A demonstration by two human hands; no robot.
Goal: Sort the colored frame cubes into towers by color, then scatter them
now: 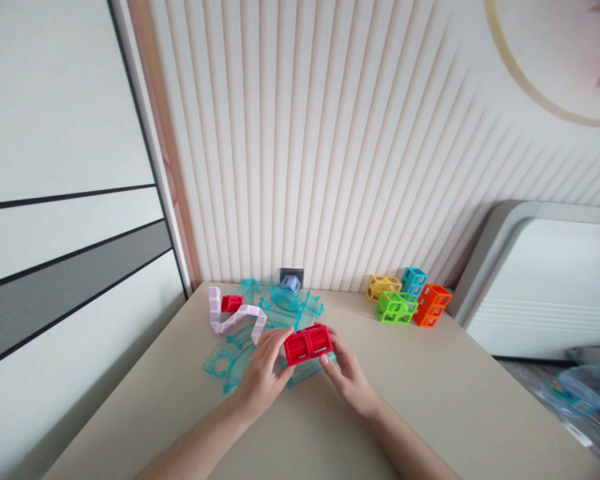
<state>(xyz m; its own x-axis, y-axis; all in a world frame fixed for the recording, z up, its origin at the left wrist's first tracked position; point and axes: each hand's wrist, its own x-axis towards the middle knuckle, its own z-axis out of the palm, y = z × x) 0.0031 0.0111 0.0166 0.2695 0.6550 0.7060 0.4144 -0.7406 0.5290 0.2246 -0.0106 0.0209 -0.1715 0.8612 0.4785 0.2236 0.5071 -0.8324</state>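
A red openwork toy block, shaped like two cube frames joined end to end, is held between both hands over the near side of a pile of clear teal plastic pieces. My left hand grips its left end, thumb below and fingers on top. At the right end, my right hand closes on it, with the thumb at the near lower corner and the other fingers partly hidden behind. A lilac and white zigzag piece lies beyond my left hand, beside a smaller red piece.
Yellow, green, blue and orange openwork blocks stand at the table's back right. A small dark picture leans by the ribbed wall. A plastic bottle lies off the table's right edge.
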